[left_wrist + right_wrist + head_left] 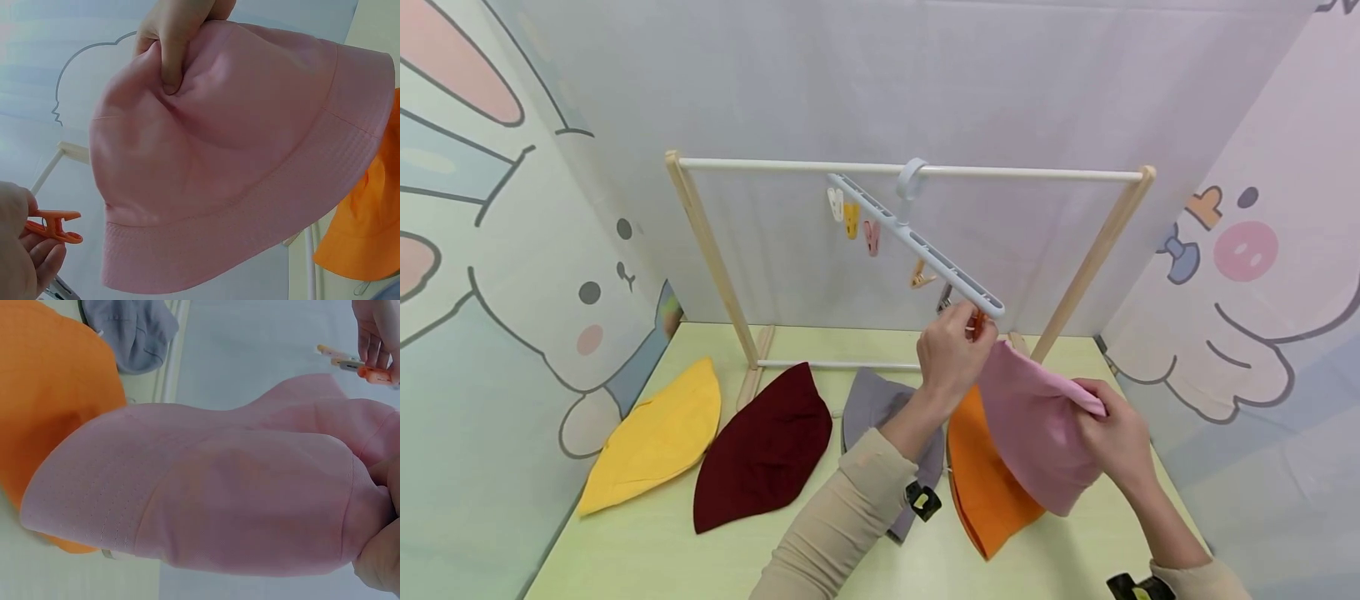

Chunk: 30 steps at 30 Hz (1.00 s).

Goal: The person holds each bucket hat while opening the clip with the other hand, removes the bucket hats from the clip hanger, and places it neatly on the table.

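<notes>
My right hand (1116, 433) grips a pink bucket hat (1037, 425) by its crown, thumb pressed into the cloth, as the left wrist view shows. The hat hangs in the air above an orange hat (988, 483). With thumb and fingers my left hand (953, 354) pinches an orange clothespin (56, 226) at the near end of a pale blue hanger bar (917, 242). The clothespin's tips point toward the pink hat, with a gap between them. Along the bar hang several other clothespins, among them a white one (836, 204), a yellow one (851, 220) and a pink one (871, 237).
A rack with a white rail (790, 166) and wooden legs (1093, 258) bears the hanger by its hook (912, 177). On the pale table (647, 550) lie a yellow hat (658, 442), a dark red hat (765, 454) and a grey hat (880, 404). Printed cloth walls enclose the table.
</notes>
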Tool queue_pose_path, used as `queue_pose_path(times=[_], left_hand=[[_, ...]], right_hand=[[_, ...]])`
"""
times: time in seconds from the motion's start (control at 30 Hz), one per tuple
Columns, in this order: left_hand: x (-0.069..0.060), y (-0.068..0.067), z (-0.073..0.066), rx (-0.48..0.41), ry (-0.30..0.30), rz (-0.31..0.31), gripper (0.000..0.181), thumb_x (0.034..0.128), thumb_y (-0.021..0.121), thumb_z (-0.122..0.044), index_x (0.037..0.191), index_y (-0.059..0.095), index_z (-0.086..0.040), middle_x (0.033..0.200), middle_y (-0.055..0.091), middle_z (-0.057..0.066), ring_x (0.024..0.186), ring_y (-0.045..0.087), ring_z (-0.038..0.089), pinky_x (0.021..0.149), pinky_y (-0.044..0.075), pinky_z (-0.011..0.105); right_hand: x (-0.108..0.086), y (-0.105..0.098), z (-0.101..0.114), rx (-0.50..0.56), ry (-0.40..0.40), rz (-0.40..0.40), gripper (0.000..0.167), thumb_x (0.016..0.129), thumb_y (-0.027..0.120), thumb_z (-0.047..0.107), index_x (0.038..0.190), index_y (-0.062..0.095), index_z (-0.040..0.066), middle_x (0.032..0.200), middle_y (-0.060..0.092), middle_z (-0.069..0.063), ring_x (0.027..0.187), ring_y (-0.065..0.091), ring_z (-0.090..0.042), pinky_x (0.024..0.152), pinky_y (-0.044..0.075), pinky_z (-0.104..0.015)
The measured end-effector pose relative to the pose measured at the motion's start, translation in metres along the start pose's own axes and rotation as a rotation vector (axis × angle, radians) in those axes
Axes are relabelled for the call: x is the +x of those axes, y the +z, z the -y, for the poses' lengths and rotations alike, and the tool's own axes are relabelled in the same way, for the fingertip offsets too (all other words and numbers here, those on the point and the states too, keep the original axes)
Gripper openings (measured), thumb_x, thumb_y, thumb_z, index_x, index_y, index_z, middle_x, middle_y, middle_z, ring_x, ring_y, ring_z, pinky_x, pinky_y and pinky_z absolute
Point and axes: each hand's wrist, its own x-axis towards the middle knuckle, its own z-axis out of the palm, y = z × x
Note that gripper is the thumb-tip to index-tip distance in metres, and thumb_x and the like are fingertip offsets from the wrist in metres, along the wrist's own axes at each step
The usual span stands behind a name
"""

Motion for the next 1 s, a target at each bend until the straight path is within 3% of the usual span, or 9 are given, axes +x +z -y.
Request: queue_pose_path(times=[0.1, 0.3, 0.47, 0.53, 0.6, 0.7, 1.0], left_hand=[[-0.001, 0.0, 0.0, -0.009, 0.002, 0.003, 0.01, 0.0842, 0.06, -0.023, 0.078, 0.061, -0.015, 0.07, 0.06, -0.006, 0.058, 0.054, 0.004, 0.052, 0.037, 0.01], [-0.001, 0.001, -0.001, -0.008, -0.004, 0.01, 0.009, 0.0844, 0.06, -0.023, 0.079, 0.06, -0.015, 0.069, 0.057, -0.005, 0.056, 0.051, 0.004, 0.05, 0.034, 0.01], [-0.001, 0.001, -0.001, 0.002, -0.004, 0.016, 0.01, 0.0823, 0.062, -0.022, 0.077, 0.059, -0.015, 0.07, 0.059, -0.005, 0.061, 0.058, 0.006, 0.05, 0.035, 0.011], [-0.001, 0.001, -0.001, 0.006, -0.001, 0.016, 0.01, 0.081, 0.063, -0.022, 0.075, 0.059, -0.015, 0.07, 0.06, -0.005, 0.063, 0.06, 0.007, 0.05, 0.035, 0.012], [-0.002, 0.001, -0.002, 0.01, 0.001, 0.018, 0.011, 0.0807, 0.063, -0.023, 0.076, 0.059, -0.014, 0.071, 0.06, -0.005, 0.064, 0.061, 0.007, 0.05, 0.035, 0.012], [-0.002, 0.001, -0.001, 0.018, -0.005, 0.025, 0.012, 0.0811, 0.063, -0.025, 0.077, 0.059, -0.015, 0.071, 0.06, -0.006, 0.064, 0.06, 0.006, 0.05, 0.035, 0.012], [-0.003, 0.002, -0.002, 0.023, 0.002, 0.027, 0.013, 0.0817, 0.064, -0.027, 0.08, 0.059, -0.015, 0.072, 0.06, -0.006, 0.056, 0.053, 0.004, 0.048, 0.032, 0.011]], right_hand=[[0.001, -0.003, -0.003, 0.001, 0.008, -0.019, 0.023, 0.077, 0.06, -0.001, 0.096, 0.068, 0.009, 0.083, 0.061, 0.02, 0.07, 0.046, 0.016, 0.061, 0.037, -0.008], [0.003, -0.008, -0.007, -0.013, 0.024, -0.046, 0.023, 0.077, 0.06, -0.001, 0.097, 0.068, 0.007, 0.083, 0.067, -0.01, 0.067, 0.044, 0.019, 0.06, 0.036, -0.008], [0.003, -0.014, -0.01, -0.052, 0.09, -0.054, 0.022, 0.078, 0.061, 0.003, 0.098, 0.068, 0.009, 0.085, 0.068, -0.011, 0.066, 0.041, 0.021, 0.059, 0.036, -0.009], [0.003, -0.017, -0.012, -0.063, 0.114, -0.051, 0.021, 0.079, 0.062, 0.005, 0.099, 0.068, 0.009, 0.083, 0.067, 0.008, 0.065, 0.041, 0.02, 0.059, 0.036, -0.01], [0.004, -0.021, -0.014, -0.067, 0.128, -0.046, 0.021, 0.079, 0.062, 0.007, 0.099, 0.067, 0.008, 0.082, 0.065, 0.014, 0.064, 0.041, 0.018, 0.059, 0.035, -0.01], [0.004, -0.025, -0.017, -0.069, 0.158, -0.031, 0.02, 0.08, 0.062, 0.009, 0.1, 0.067, 0.008, 0.08, 0.051, 0.033, 0.064, 0.043, 0.015, 0.059, 0.035, -0.01], [0.005, -0.036, -0.026, -0.078, 0.258, 0.031, 0.023, 0.083, 0.061, 0.016, 0.105, 0.066, 0.01, 0.078, 0.041, 0.042, 0.066, 0.043, 0.012, 0.059, 0.036, -0.012]])
